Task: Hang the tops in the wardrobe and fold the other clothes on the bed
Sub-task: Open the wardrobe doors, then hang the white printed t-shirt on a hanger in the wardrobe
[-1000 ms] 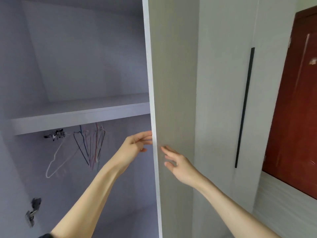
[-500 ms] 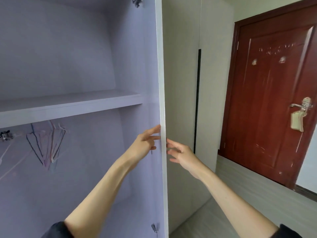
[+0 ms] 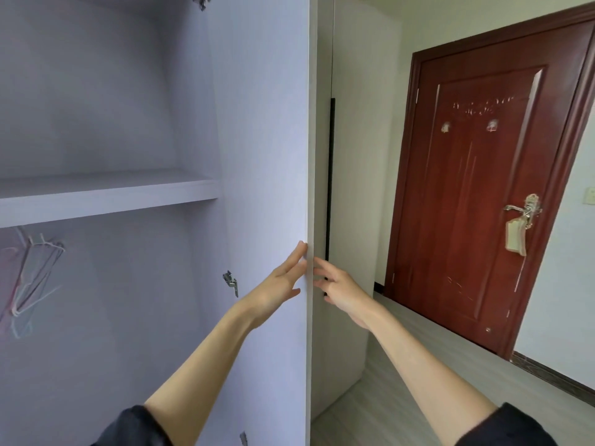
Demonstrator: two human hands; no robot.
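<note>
Wardrobe [image 3: 96, 123] fills the left half of the frame, open, its inside a pale lilac-grey with a smooth matt finish. Its door [image 3: 267, 156] stands swung out edge-on to the camera, running as a tall panel from top to bottom at the centre of the frame, with a thin white edge. To the right of that edge a second, closed panel [image 3: 354, 188] in light grey carries a long black handle [image 3: 330, 175]. A red-brown room door [image 3: 476, 194] with a metal lever handle [image 3: 523, 209] takes up the right side, standing above a grey wood-grain floor [image 3: 402, 397].

Inside, a shelf [image 3: 106, 194] crosses the left at mid height. Below it, at the far left edge, a bunch of thin wire hangers [image 3: 35, 272] hangs, white and pink among them. A small metal hinge [image 3: 231, 283] sits on the inner face of the door, below centre.

The left hand [image 3: 277, 288] lies flat against the inner face of the door, fingers straight and close together, tips at the door's edge. The right hand [image 3: 338, 289] is on the outer side of the same edge, fingers slightly spread and loosely bent, tips touching or just beside the edge; which, I cannot tell. Dark sleeves show at the bottom of the frame.
</note>
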